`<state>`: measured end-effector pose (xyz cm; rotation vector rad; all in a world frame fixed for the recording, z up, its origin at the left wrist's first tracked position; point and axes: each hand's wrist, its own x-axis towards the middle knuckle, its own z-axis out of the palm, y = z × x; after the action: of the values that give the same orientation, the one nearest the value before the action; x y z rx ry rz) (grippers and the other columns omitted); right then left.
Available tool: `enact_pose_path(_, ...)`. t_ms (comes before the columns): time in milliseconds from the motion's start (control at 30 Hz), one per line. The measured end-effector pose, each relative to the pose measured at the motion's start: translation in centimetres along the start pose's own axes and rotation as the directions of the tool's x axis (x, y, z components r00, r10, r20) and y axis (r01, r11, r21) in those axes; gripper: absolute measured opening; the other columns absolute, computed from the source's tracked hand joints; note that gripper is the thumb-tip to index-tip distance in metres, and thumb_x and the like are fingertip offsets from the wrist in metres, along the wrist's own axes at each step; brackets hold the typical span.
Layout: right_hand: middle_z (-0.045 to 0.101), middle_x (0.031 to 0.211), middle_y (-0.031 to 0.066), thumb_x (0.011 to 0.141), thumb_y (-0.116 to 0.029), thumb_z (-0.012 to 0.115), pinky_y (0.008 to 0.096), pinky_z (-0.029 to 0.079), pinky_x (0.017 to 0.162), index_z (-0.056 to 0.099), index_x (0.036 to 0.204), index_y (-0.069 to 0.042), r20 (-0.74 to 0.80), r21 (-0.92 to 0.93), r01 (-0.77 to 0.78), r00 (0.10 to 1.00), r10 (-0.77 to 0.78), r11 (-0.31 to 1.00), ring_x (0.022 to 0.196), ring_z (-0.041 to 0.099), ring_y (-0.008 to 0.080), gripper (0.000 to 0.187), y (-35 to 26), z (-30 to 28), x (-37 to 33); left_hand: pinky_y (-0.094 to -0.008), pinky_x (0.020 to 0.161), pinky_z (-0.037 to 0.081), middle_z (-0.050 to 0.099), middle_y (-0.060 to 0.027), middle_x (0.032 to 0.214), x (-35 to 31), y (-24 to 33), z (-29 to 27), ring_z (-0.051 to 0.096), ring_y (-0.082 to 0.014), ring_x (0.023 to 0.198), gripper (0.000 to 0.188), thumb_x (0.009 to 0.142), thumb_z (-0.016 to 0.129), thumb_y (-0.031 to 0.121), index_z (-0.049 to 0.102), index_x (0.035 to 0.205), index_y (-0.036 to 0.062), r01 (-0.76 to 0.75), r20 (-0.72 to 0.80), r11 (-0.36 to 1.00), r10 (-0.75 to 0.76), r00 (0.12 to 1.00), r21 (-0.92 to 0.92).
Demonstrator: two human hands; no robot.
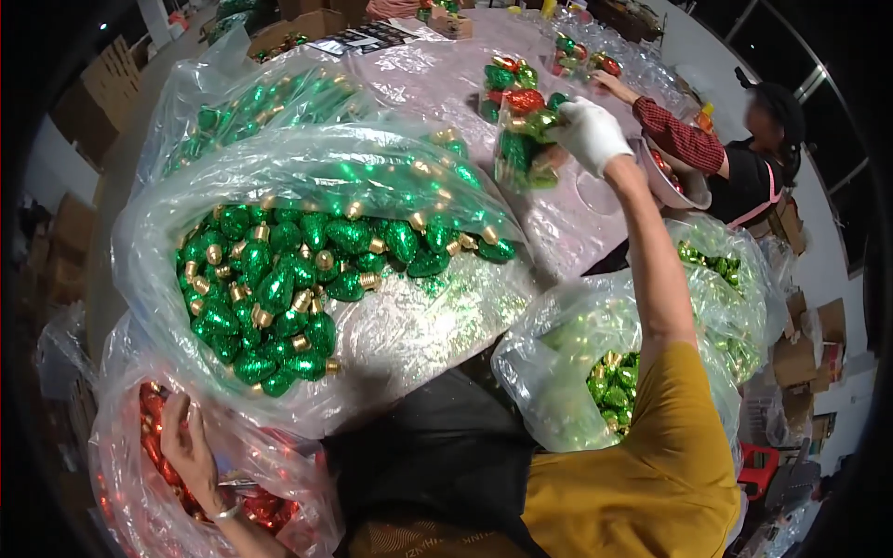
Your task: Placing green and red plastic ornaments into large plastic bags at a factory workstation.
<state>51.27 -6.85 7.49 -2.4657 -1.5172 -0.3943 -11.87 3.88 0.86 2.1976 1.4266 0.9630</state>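
My right hand (593, 136), in a white glove, reaches far over the table. Its fingers close on the side of a clear container (517, 153) of red and green bulb-shaped ornaments, partly blurred. At the lower left, my bare left hand (189, 456) is inside a plastic bag over glittery red bulb ornaments (268, 510). Its fingers are apart, with nothing visible in them. Between my arms, a large open plastic bag (139, 251) spills shiny green bulb ornaments (279, 284) with gold caps onto the table.
Light-green ornaments (614, 386) fill a bag by my right elbow. Across the table, a person (763, 167) in a checked sleeve works beside a round tub (693, 191). Another filled container (500, 79) stands beyond mine. Clear empty containers (642, 70) crowd the far edge; cardboard boxes (800, 358) lie at right.
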Motion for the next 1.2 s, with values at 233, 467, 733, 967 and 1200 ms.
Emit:
enact_pose_path(233, 0.061, 0.106, 0.0204, 0.081, -0.033, 0.061, 0.045, 0.051, 0.079, 0.063, 0.1, -0.008, -0.002, -0.006, -0.313, 0.95, 0.313, 0.95, 0.093, 0.062, 0.0389, 0.032, 1.9, 17.4, 12.2, -0.0314, 0.089, 0.042, 0.062, -0.0127, 0.101, -0.1, -3.8, 1.9, 0.057, -0.0223, 0.097, 0.018, 0.09, 0.054, 0.004, 0.06, 0.102, -0.008, 0.125, -0.001, 0.988, -0.126, 0.992, 0.09)
enact_pose_path(467, 0.054, 0.12, 0.021, 0.076, -0.046, 0.065, 0.0462, 0.048, 0.086, 0.059, 0.11, -0.007, -0.439, 0.214, -0.115, 0.876, 0.2, 0.97, 0.104, 0.058, 0.0387, 0.052, 4.0, 25.2, 24.8, -0.0287, 0.087, 0.043, 0.062, -0.0107, 0.098, 3.0, -7.5, 5.4, 0.056, -0.0194, 0.093, 0.015, 0.091, 0.054, 0.004, 0.06, 0.099, -0.0083, 0.182, 0.022, 0.98, -0.184, 0.983, 0.078)
enact_pose_path(733, 0.066, 0.107, 0.0144, 0.081, -0.049, 0.057, 0.0406, 0.051, 0.083, 0.064, 0.115, -0.018, 0.106, -0.276, -0.591, 0.765, 0.635, 0.758, 0.1, 0.064, 0.0285, 0.047, 2.8, 10.4, 13.2, -0.0273, 0.085, 0.043, 0.063, -0.0097, 0.097, 3.9, -5.7, 5.4, 0.056, -0.0171, 0.092, 0.013, 0.092, 0.054, 0.004, 0.06, 0.097, -0.0071, 0.103, -0.116, 0.984, -0.086, 0.989, 0.148)
enact_pose_path(967, 0.065, 0.097, 0.0191, 0.08, -0.025, 0.057, 0.0444, 0.049, 0.081, 0.065, 0.096, -0.009, 0.111, -0.162, -0.386, 0.907, 0.405, 0.908, 0.093, 0.062, 0.0384, 0.024, 5.9, 10.2, 5.7, -0.0289, 0.085, 0.043, 0.062, -0.011, 0.096, 3.9, -1.9, 4.9, 0.056, -0.0192, 0.089, 0.013, 0.091, 0.053, 0.001, 0.059, 0.096, -0.0093, -0.04, -0.167, 0.984, 0.07, 0.983, 0.176)
enact_pose_path(1200, 0.063, 0.072, 0.0111, 0.07, -0.011, 0.069, 0.0367, 0.05, 0.062, 0.06, 0.084, -0.006, 0.144, 0.47, 0.161, 0.956, -0.256, 0.868, 0.065, 0.062, 0.0269, 0.017, -8.8, -3.7, -9.7, -0.0349, 0.09, 0.044, 0.065, -0.0139, 0.102, -9.4, -15.8, -5.4, 0.058, -0.0258, 0.099, 0.023, 0.091, 0.055, 0.009, 0.06, 0.109, -0.0037, 0.37, -0.472, 0.915, -0.257, 0.843, 0.162)
